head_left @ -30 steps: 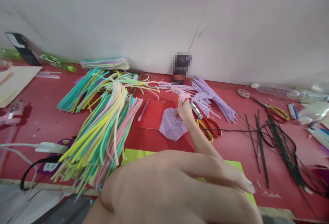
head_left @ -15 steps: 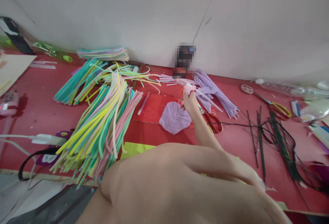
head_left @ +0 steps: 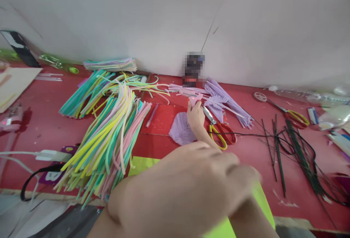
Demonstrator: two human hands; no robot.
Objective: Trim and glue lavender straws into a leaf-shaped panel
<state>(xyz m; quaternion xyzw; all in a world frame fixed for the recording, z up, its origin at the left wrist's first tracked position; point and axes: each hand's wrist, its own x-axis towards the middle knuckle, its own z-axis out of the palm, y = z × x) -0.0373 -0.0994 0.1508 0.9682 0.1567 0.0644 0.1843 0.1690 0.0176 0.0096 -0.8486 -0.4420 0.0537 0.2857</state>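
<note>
My left hand (head_left: 180,190) fills the foreground close to the camera, above a yellow-green sheet (head_left: 264,205). Its fingers curl inward and are smeared by motion, so what they hold, if anything, does not show. My right arm reaches past it to the middle of the red table (head_left: 41,121). There my right hand (head_left: 195,116) is closed on a small pink object (head_left: 195,100). It rests beside a flat lilac leaf shape (head_left: 180,130) made of cut strips. Scissors with red and yellow handles (head_left: 220,132) lie just right of that hand.
A big fan of pastel pipe-cleaner strips (head_left: 109,136) covers the left centre. Lilac strips (head_left: 229,103) lie by the wall. Dark wires and stems (head_left: 295,150) and second scissors (head_left: 290,114) are at the right. A white charger and cable (head_left: 46,155) lie at the left.
My left hand's fingers went from stretched out to curled in. My right hand shifted slightly back toward the leaf shape, still on the pink object.
</note>
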